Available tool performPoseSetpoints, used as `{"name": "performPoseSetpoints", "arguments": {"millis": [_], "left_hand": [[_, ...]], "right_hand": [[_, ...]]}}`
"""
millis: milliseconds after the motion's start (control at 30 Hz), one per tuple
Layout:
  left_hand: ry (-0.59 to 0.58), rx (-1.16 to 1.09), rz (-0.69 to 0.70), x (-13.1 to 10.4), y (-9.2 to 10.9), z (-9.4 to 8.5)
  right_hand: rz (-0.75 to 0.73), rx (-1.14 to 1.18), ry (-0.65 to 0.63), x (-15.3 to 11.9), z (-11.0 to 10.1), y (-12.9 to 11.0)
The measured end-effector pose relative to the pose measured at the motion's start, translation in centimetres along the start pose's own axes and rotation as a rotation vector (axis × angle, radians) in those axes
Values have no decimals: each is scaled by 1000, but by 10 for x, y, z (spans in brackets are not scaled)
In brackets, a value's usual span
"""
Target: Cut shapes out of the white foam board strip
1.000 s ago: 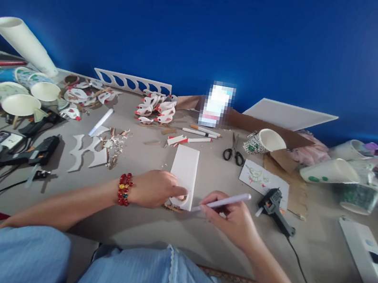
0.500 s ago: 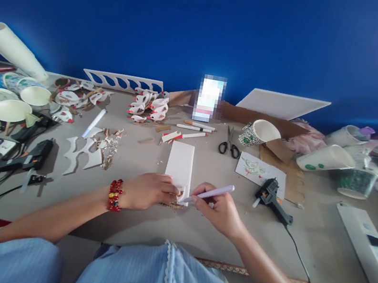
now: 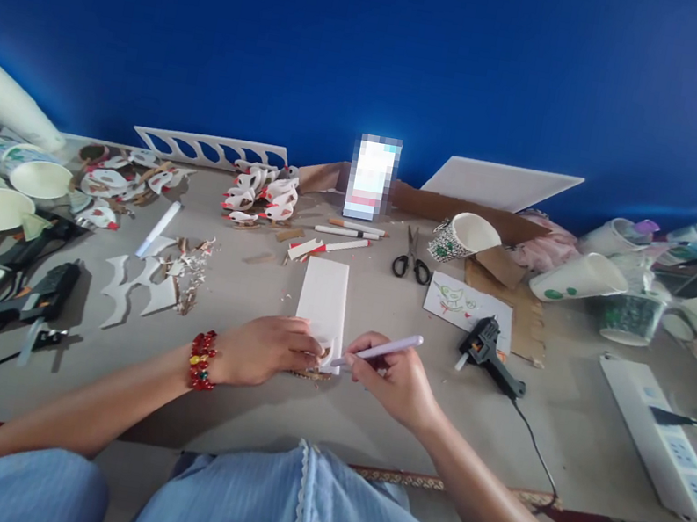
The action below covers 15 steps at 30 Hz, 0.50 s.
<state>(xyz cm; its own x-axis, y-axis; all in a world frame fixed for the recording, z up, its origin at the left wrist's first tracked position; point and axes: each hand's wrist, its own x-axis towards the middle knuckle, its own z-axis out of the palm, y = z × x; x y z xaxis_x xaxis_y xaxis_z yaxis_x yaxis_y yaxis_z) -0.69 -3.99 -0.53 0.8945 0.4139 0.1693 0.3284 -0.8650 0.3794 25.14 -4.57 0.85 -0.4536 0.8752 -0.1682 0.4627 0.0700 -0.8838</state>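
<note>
A white board strip point(image 3: 325, 288) lies lengthwise on the table in front of me, with brown scraps at its near end. My left hand point(image 3: 266, 352), fingers bent and together, presses a small white cut-out point(image 3: 328, 352) with brown edges onto that near end; the fingers hide most of it. In my right hand point(image 3: 395, 382) a slim pale purple pen-shaped tool point(image 3: 388, 347) is pinched, slanting down to the left. Its tip meets the strip's right edge beside the cut-out; whether it is a pen or a craft knife I cannot tell.
Painted white bird shapes point(image 3: 263, 193) are piled at the back left, near cut-out remnants point(image 3: 139, 291) and shavings. Black scissors point(image 3: 413, 258), a paper cup point(image 3: 473, 236), a drawing point(image 3: 465, 305), a glue gun point(image 3: 488, 351) and a power strip point(image 3: 659, 438) lie rightward. A lit phone point(image 3: 372, 176) stands behind.
The whole scene has shifted slightly left in the view as the head turned. Both hands keep their holds, and the tool's tip stays by the cut-out at the strip's near end.
</note>
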Motion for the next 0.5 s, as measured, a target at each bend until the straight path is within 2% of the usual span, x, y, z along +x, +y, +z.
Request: {"name": "performPoseSetpoints", "arguments": {"millis": [500], "left_hand": [[67,39,-24,0,3,0]], "right_hand": [[67,130,24,-3,4,4]]}}
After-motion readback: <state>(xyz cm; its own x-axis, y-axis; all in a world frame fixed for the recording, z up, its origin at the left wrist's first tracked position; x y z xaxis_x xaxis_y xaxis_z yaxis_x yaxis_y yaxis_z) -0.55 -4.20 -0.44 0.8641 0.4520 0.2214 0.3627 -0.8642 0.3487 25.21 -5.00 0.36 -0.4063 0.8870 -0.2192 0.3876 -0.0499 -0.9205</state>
